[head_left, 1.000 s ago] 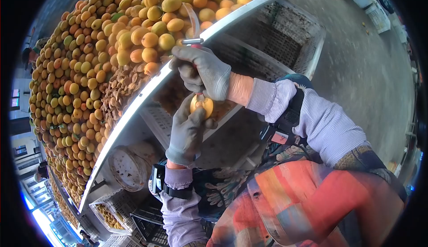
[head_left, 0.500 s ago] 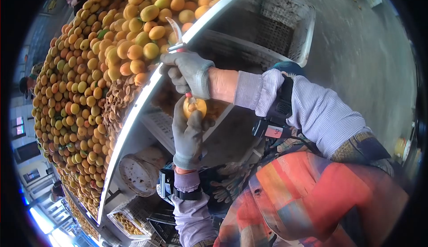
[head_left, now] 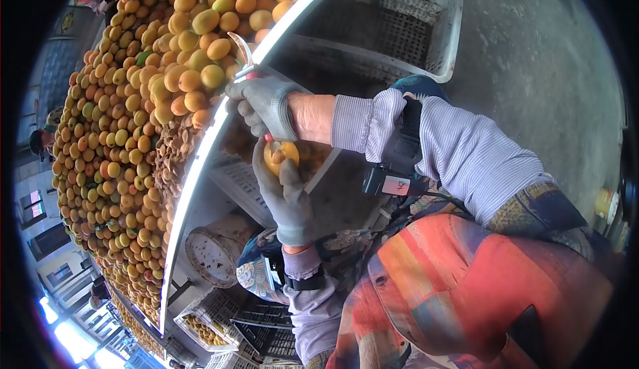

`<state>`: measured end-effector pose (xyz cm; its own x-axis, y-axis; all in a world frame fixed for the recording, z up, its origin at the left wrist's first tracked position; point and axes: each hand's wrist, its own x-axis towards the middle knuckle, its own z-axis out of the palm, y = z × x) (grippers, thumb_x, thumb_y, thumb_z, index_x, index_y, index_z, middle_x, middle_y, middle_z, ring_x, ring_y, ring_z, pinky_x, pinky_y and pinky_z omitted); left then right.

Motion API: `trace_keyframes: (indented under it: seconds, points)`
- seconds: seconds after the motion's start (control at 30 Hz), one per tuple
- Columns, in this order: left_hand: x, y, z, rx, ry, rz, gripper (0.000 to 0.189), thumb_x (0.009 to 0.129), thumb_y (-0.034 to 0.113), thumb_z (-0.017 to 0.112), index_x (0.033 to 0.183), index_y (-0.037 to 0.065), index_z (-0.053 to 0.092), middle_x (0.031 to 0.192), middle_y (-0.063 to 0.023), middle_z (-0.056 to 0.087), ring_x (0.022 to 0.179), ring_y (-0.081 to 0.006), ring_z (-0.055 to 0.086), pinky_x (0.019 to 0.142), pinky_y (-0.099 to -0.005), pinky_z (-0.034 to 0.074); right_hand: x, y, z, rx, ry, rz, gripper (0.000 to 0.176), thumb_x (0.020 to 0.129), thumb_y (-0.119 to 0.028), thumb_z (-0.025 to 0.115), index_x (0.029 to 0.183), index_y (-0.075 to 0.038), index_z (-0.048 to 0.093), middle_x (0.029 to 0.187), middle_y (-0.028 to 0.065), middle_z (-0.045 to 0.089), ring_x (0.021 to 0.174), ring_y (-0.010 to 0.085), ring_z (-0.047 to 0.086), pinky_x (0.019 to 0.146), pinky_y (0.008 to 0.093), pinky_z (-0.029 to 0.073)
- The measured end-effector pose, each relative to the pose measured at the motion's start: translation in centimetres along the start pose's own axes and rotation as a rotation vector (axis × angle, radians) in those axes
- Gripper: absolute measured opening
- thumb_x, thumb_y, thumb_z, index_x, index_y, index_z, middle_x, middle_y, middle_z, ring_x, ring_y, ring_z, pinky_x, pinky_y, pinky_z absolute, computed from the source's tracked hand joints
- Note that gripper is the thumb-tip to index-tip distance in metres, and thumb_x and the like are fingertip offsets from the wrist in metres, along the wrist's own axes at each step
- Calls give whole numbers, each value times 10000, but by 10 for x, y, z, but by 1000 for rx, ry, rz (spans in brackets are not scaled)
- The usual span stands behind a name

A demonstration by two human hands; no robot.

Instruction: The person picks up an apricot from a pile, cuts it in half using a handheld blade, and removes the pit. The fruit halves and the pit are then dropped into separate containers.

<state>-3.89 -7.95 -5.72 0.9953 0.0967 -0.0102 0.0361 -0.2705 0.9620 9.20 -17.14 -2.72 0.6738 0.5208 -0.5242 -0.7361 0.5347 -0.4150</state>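
Note:
My right hand [head_left: 266, 107], in a grey glove, is wrapped round a red-handled tool with a curved blade [head_left: 241, 48], which points up over the table's white edge. Just below it, my left hand [head_left: 285, 192], also gloved, holds a cut-open apricot [head_left: 281, 156] between thumb and fingers; a pit shows inside. The red lower end of the tool comes close to the fruit, and I cannot tell if they touch. Beyond the white edge lies a heap of whole apricots [head_left: 120, 149], with a small pile of brown pits or pieces [head_left: 176, 152] beside it.
White plastic crates [head_left: 446, 42] stand below the table edge at the upper right. A round bucket [head_left: 212, 256] and a crate of small yellowish pieces [head_left: 206, 329] are at the lower left. Another person [head_left: 41, 141] is at the far left.
The view has shifted a little, and both hands appear slightly further left. The apricot is turned somewhat, still in my left hand, and the tool remains in my right hand.

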Motion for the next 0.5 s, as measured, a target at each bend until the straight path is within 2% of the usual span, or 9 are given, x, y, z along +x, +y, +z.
trace_keyframes:
  seconds: [0.07, 0.1, 0.17, 0.23, 0.33, 0.4, 0.5]
  points:
    - [-1, -2, 2, 197, 55, 167, 477, 930, 157, 465, 1360, -33, 383, 1242, -158, 494, 1130, -232, 494, 996, -335, 377, 7, 3, -6, 8, -14, 28, 201, 955, -243, 518, 822, -92, 521, 548, -68, 378, 406, 52, 302, 383, 240, 234]
    - [-4, -2, 1, 199, 56, 165, 477, 930, 157, 465, 1360, -33, 383, 1242, -158, 494, 1130, -232, 494, 996, -335, 377, 9, 5, -9, 51, -87, 99, 214, 962, -263, 507, 833, -93, 525, 548, -76, 370, 409, 50, 295, 387, 240, 233]
    - [-4, -1, 1, 37, 65, -34, 494, 923, 144, 469, 1376, -23, 365, 1263, -154, 477, 1143, -229, 482, 1005, -332, 368, 16, 3, -13, 88, -162, 158, 229, 968, -282, 496, 844, -93, 529, 549, -85, 363, 412, 48, 287, 390, 240, 232]
    - [-5, -2, 3, -32, 73, -92, 503, 912, 127, 475, 1378, -21, 360, 1263, -147, 478, 1136, -225, 484, 1001, -333, 372, 5, 3, -4, 26, -106, 96, 256, 976, -314, 479, 861, -92, 539, 545, -96, 346, 414, 47, 266, 395, 237, 225]
    - [1, -6, 1, -47, 73, -33, 502, 939, 190, 505, 1376, -14, 365, 1254, -135, 482, 1126, -205, 485, 987, -326, 384, 8, 1, -1, 40, -103, 56, 268, 974, -327, 488, 889, -80, 549, 537, -95, 334, 413, 48, 256, 399, 235, 221]
    - [-1, 11, 3, -212, 28, -89, 526, 959, 303, 539, 1360, -3, 388, 1197, -111, 519, 1065, -171, 513, 934, -294, 418, 5, 0, 3, 35, -105, 33, 270, 973, -331, 495, 900, -76, 550, 534, -93, 334, 413, 48, 264, 399, 236, 223]
    - [1, 21, 5, -221, 87, -104, 560, 956, 390, 554, 1336, 3, 417, 1128, -86, 556, 996, -140, 538, 877, -259, 440, -2, -7, 8, 121, -129, -133, 266, 966, -335, 529, 901, -78, 546, 546, -84, 357, 412, 43, 291, 395, 234, 218]
